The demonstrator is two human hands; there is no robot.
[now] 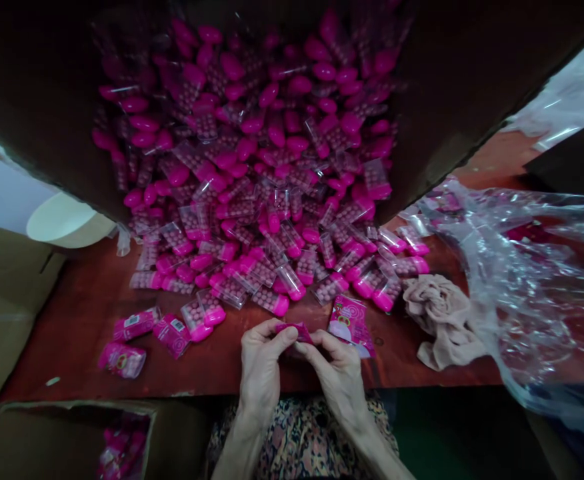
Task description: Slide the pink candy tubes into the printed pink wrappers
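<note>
Close to the table's front edge, my left hand (262,363) and my right hand (339,370) pinch a small pink printed sleeve (297,330) from both sides. Fingers and thumbs partly cover it, so I cannot tell whether anything is inside. Just behind my right hand lies a flat stack of pink printed sleeves (351,313). Beyond both hands spreads a large heap of clear plastic containers (272,267) with glossy pink caps, filled with small round balls. To the left, several containers (122,360) lie apart from the heap, some wearing a pink printed sleeve.
The heap spills from a big dark carton (452,87) onto the red-brown table (72,287). A crumpled beige cloth (442,320) and clear plastic bag (532,287) lie right. A white bowl (69,223) stands left; an open cardboard box (62,433) below holds pink items.
</note>
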